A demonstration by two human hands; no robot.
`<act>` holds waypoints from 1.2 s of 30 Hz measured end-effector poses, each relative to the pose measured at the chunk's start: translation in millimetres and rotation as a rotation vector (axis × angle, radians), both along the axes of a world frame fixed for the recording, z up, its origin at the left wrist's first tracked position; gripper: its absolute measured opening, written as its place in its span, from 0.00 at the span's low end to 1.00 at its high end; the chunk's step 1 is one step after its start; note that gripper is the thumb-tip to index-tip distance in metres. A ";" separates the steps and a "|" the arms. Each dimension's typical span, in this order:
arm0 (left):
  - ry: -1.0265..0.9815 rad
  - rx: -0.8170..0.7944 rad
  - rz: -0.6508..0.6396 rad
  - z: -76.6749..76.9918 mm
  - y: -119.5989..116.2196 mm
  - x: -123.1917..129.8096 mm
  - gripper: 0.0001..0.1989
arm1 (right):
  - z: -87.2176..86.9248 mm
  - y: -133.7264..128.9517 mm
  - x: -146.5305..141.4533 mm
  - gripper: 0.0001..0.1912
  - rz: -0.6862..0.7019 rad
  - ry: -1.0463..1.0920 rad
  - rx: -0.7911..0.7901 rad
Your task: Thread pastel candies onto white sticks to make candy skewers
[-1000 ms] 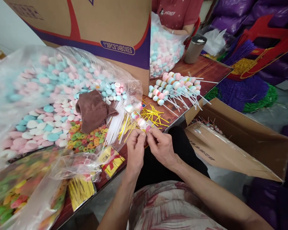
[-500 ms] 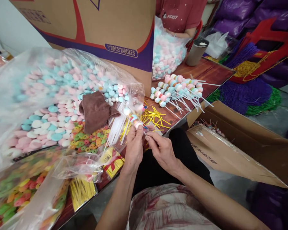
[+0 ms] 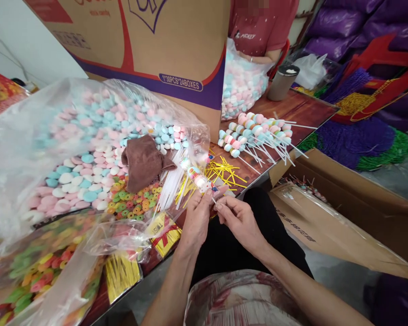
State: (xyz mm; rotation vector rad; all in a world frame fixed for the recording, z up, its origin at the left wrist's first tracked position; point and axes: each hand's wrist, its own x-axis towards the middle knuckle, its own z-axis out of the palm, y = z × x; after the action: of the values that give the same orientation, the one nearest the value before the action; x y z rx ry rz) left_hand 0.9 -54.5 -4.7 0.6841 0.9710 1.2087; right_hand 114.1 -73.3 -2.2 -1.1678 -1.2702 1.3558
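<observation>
My left hand (image 3: 197, 216) is closed around the lower end of a marshmallow skewer (image 3: 197, 177) in a clear printed wrapper. The skewer tilts up and to the left, above the table's front edge. Just to the right, my right hand (image 3: 238, 221) pinches its fingertips together at the white stick end below the wrapped candy. Whether a twist tie is also between those fingertips I cannot tell. Loose gold twist ties (image 3: 224, 172) lie beyond the hands. Close by on the left are white sticks (image 3: 170, 185) and gummy rings (image 3: 132, 199).
A large bag of marshmallows (image 3: 98, 113) covers the left side, with a brown cloth (image 3: 143, 163) in front. Finished skewers (image 3: 255, 131) lie right of a tall carton (image 3: 177, 50). An open cardboard box (image 3: 302, 222) stands at right. Across the table sits a person (image 3: 258, 31).
The whole view has shifted slightly, so things appear lower and farther right. Both hands stay at the lower end of the wrapped skewer, with little change in grip.
</observation>
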 end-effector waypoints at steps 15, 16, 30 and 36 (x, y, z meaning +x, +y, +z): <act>-0.224 -0.004 0.104 12.2 -23.3 -33.8 0.09 | 19.7 -2.4 -46.6 0.20 0.037 0.603 -0.425; -0.248 -0.008 0.118 13.1 -22.8 -35.8 0.09 | 18.6 -1.4 -45.5 0.20 0.089 0.549 -0.414; -0.085 0.009 0.250 -2.0 -10.9 -22.0 0.12 | 6.5 103.7 22.4 0.11 -0.044 -1.449 0.280; -0.103 0.009 0.237 -5.2 -6.1 -22.0 0.12 | -12.6 110.8 22.1 0.12 -0.014 -1.517 0.307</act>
State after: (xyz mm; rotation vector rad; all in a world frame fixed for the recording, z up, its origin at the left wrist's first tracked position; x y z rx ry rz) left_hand -21.1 -60.6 -10.0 0.5182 0.9807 1.4428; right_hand 136.2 37.5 -14.8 -2.0050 -2.3069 -0.0170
